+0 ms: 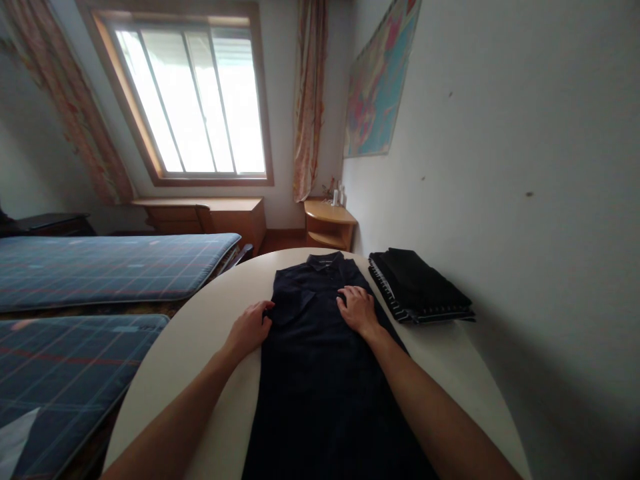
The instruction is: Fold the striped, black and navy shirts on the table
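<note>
A dark navy collared shirt (320,373) lies lengthwise on a round cream table (210,320), its collar at the far end and its sides drawn in to a long narrow shape. At the shirt's left edge, near the shoulder, my left hand (250,328) has its fingers curled, with a bit of dark cloth between thumb and forefinger. My right hand (357,309) rests palm down on the upper right of the shirt, fingers spread over the cloth. The near end of the shirt runs out of view.
Right of the shirt, a stack of folded dark clothes (420,283) sits against the white wall (550,253). Two beds with plaid mattresses (115,267) stand on the left. Beyond the table are a wooden desk (235,208) and a corner shelf (330,212).
</note>
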Motion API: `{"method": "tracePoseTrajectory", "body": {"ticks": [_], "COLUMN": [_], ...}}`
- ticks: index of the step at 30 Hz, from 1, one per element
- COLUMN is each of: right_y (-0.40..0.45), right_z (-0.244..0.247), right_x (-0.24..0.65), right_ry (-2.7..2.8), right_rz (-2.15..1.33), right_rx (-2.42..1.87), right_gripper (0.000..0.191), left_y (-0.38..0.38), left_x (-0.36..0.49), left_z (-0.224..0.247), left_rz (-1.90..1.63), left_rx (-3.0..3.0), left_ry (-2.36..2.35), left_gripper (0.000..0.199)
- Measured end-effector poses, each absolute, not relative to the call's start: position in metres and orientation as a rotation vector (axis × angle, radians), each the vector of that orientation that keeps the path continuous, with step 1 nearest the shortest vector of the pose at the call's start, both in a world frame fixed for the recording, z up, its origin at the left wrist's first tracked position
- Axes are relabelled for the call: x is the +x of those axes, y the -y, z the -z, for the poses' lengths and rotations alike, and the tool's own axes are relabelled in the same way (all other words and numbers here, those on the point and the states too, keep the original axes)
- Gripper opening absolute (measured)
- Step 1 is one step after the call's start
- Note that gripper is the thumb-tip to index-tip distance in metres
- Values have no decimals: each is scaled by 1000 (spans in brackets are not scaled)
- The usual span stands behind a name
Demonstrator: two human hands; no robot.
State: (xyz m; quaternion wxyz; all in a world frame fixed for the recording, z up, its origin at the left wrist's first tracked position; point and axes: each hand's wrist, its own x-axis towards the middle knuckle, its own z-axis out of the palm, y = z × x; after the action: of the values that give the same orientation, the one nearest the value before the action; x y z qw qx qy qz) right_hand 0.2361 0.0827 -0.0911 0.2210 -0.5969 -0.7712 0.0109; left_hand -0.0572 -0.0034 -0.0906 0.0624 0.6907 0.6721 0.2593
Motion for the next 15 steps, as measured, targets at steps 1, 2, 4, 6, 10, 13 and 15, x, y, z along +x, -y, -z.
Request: {"method": "tracePoseTrajectory", "body": {"ticks": [1,2,4,6,10,13,15], "right_y": [-84,-85,-89,-93,-103,-112,-116], "right_z": [88,85,80,76,77,78,76], "right_x": [230,223,207,189,160,151,151], "right_ry": [2151,2166,2181,2178,2144,2111,2042], "right_rz": [-37,-54,-110,-171,-260,-283,-269], "right_rx": [-1633,-1627,-1633,-1643,-1690,-1711,-1738], "right_gripper": [32,31,31,35,37,29,29], "left_y": [3,3,3,4,4,3,2], "left_x": [-61,-64,-66,-66,-65,-66,-66], "left_z": [91,91,89,86,84,85,85], "left_rz": [-772,-765,-754,-730,-715,-739,-746], "left_rx": [2093,2094,2081,2072,2075,2086,2099], "left_ry": [-2041,-2051,-2072,-2090,-2105,-2088,-2075], "left_gripper": [37,36,32,27,23,23,23]}}
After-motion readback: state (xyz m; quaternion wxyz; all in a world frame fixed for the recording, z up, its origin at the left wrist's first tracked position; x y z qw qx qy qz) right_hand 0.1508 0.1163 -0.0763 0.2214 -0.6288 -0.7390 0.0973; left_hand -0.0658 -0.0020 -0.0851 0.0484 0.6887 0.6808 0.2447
